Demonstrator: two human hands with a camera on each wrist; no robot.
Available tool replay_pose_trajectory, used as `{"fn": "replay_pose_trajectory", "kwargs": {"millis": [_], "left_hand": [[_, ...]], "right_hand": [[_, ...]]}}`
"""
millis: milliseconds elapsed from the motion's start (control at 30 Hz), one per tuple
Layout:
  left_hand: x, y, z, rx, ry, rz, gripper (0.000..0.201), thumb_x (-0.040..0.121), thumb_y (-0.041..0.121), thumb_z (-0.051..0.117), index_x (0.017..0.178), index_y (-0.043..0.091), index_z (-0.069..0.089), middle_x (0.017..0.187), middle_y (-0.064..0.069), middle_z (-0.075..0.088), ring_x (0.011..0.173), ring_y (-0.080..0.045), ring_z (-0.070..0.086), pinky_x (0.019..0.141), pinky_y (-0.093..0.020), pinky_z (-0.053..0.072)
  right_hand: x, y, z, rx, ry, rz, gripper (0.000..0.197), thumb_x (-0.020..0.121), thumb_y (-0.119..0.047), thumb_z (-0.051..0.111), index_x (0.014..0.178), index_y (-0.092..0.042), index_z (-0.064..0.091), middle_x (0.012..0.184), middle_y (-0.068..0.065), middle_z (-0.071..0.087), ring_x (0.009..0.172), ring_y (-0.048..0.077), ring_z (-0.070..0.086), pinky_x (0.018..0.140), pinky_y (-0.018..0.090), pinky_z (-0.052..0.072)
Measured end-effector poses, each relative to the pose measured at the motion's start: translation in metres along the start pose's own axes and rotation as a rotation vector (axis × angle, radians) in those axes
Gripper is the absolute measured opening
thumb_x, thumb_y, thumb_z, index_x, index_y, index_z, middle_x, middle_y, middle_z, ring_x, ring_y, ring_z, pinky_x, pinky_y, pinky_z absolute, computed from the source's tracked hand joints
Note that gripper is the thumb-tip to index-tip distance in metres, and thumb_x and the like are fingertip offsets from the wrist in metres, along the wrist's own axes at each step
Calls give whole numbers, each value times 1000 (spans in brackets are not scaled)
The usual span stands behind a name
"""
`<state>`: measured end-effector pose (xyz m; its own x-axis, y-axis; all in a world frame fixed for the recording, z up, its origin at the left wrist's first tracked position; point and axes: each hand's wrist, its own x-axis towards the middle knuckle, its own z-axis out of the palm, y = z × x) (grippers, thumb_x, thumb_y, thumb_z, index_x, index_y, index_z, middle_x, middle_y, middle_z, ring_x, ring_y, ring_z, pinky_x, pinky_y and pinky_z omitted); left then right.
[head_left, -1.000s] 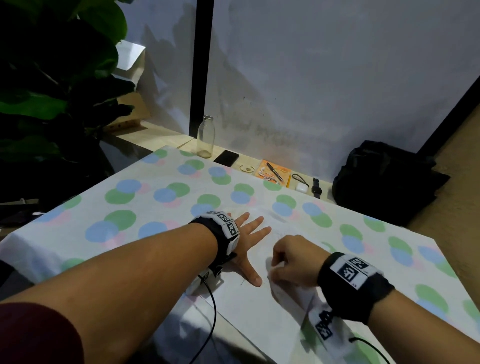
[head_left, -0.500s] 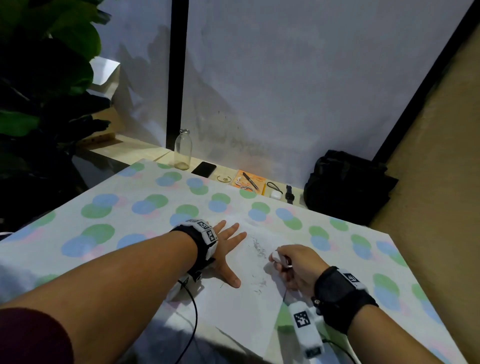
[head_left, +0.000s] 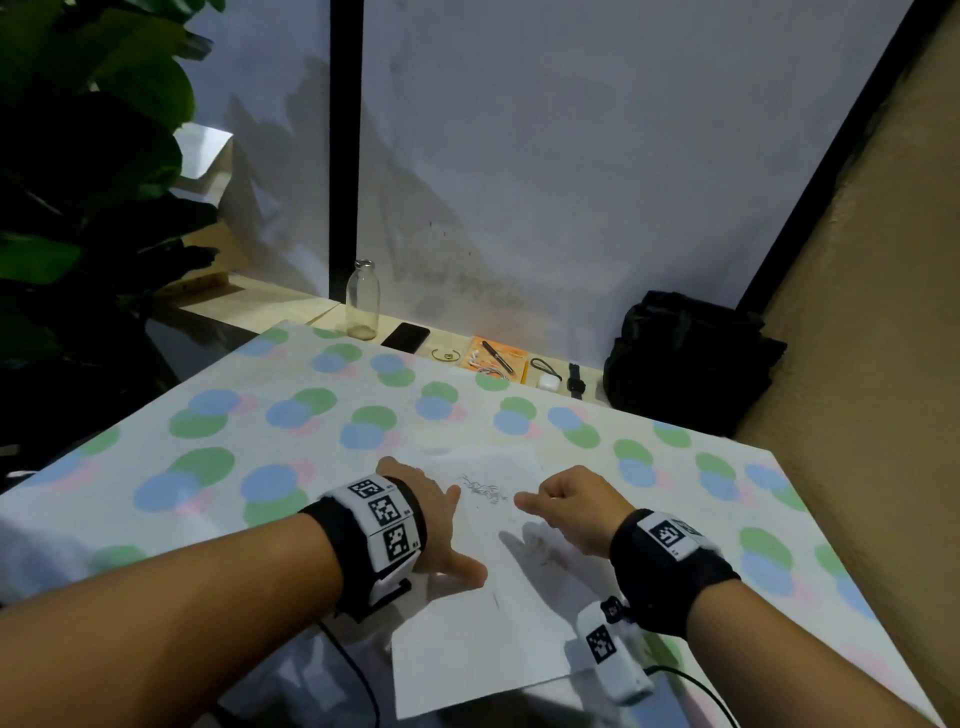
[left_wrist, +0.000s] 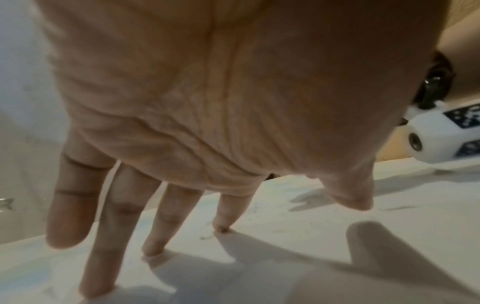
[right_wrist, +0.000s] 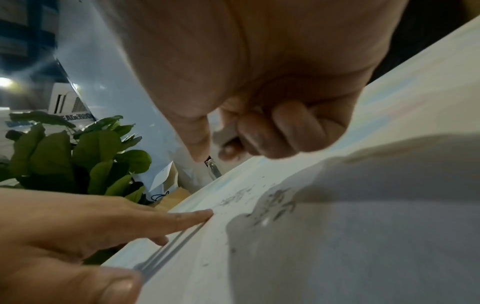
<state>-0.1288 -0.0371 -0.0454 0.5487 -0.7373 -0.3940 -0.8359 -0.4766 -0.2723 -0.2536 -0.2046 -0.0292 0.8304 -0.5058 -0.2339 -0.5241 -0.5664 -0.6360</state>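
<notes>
A white sheet of paper (head_left: 483, 623) lies on the dotted tablecloth (head_left: 311, 415) in front of me. My left hand (head_left: 447, 530) rests flat on the sheet's left part, fingers straight and spread, fingertips (left_wrist: 153, 250) touching the paper (left_wrist: 311, 236). My right hand (head_left: 540, 499) hovers just above the sheet with its fingers curled. In the right wrist view the right hand (right_wrist: 215, 148) pinches a small pale eraser (right_wrist: 226, 131) between thumb and fingers. Grey eraser crumbs (head_left: 485, 491) lie on the paper between both hands, and they also show in the right wrist view as crumbs (right_wrist: 275, 201).
Along the ledge behind the table stand a glass bottle (head_left: 362, 301), a black phone (head_left: 406, 336), an orange pad with a pen (head_left: 496, 356), a white earbud case (head_left: 547, 383) and a watch (head_left: 575, 383). A black bag (head_left: 685, 358) sits at the back right, a leafy plant (head_left: 88, 182) at the left.
My right hand has come up off the paper where it pressed a second ago, uncovering grey crumbs. The left hand stays flat on the sheet. The head view has swung to the left.
</notes>
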Motion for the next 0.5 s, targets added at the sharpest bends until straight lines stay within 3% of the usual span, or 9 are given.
{"fn": "replay_pose_trajectory", "kwargs": {"millis": [67, 100, 167, 200, 300, 433, 500], "left_hand": [[-5, -4, -6, -2, 4, 23, 115, 73, 99, 24, 161, 26, 16, 141, -13, 53, 115, -33, 56, 84, -45, 38], [-6, -8, -7, -41, 18, 37, 110, 76, 97, 26, 160, 26, 17, 143, -11, 51, 118, -34, 55, 87, -46, 40], [-7, -16, -7, -119, 32, 78, 102, 85, 87, 32, 162, 23, 10, 161, -8, 31, 139, -32, 41, 105, -51, 38], [-8, -20, -4, -141, 17, 91, 99, 90, 81, 34, 163, 21, 5, 169, -6, 15, 149, -29, 29, 115, -53, 30], [-13, -20, 6, -168, -42, 118, 93, 98, 70, 35, 163, 15, -4, 170, -5, -12, 157, -25, 0, 124, -55, 10], [-26, -15, 7, -271, -108, 340, 85, 105, 56, 37, 162, 18, -13, 168, 0, -20, 156, -19, -9, 127, -47, 0], [-26, -18, 6, -333, -95, 369, 83, 106, 52, 37, 161, 19, -15, 168, 3, -20, 156, -13, -8, 127, -43, -2]], "right_hand": [[-3, 0, 3, 104, -35, 54, 48, 97, -44, 61, 64, -12, 48, 50, -3, 42, 38, 18, 35, 44, 22, 31], [-5, 0, 5, 150, -50, 77, 45, 98, -41, 60, 66, -11, 49, 53, 0, 44, 39, 19, 39, 42, 21, 32], [-7, 7, 5, 190, -84, 89, 35, 96, -30, 60, 70, -11, 49, 58, 6, 44, 41, 21, 43, 44, 24, 33], [-8, 10, 6, 178, -104, 86, 29, 94, -25, 61, 71, -11, 51, 59, 8, 46, 45, 22, 45, 47, 25, 34], [-10, 15, 4, 87, -156, 80, 13, 85, -16, 66, 79, -10, 56, 67, 13, 55, 57, 24, 47, 52, 28, 36], [-6, 16, 4, 73, -180, 80, 14, 78, -15, 67, 84, -11, 55, 69, 13, 57, 53, 23, 46, 49, 26, 37], [-4, 18, 7, 18, -179, 79, 11, 78, -17, 67, 85, -13, 59, 71, 8, 60, 54, 20, 50, 50, 25, 39]]}}
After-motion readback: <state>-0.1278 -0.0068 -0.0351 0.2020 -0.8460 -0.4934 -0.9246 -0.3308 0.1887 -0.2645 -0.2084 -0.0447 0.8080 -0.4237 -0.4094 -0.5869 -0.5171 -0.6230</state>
